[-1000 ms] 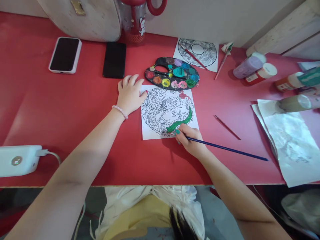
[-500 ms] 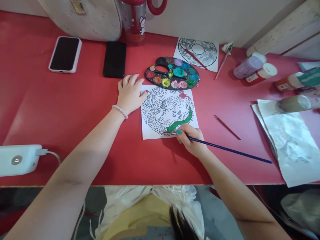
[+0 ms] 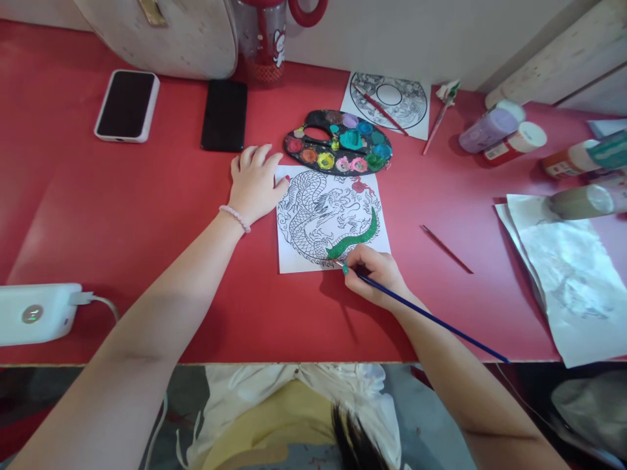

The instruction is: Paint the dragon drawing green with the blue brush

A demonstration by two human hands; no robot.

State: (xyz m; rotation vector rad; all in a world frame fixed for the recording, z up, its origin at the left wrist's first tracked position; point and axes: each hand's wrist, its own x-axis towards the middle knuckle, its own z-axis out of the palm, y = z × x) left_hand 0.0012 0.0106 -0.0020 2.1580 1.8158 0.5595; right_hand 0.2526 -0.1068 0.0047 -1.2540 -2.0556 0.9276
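A sheet with a printed dragon drawing (image 3: 313, 225) lies on the red table; a green painted band curves along the dragon's body, and a small red patch shows near the top right. My left hand (image 3: 255, 183) rests flat with fingers spread, its thumb on the sheet's upper left edge. Pinched in my right hand (image 3: 375, 274) is a blue-handled paintbrush (image 3: 435, 318), whose tip meets the paper just below the green band's left end. Right above the sheet sits a black paint palette (image 3: 337, 145) with several colours in its wells.
Beyond the palette lies a ring-patterned sheet (image 3: 416, 121) with a red brush (image 3: 379, 109) on it. Another thin brush (image 3: 447, 249) is at right, near paint bottles (image 3: 492, 127) and stacked papers (image 3: 578, 281). Two phones (image 3: 224, 116) and a white power bank (image 3: 39, 314) lie left.
The blue brush's handle end has swung down toward the table's front edge as my right hand turned. The brush tip stays near the same spot. My left hand has not moved.
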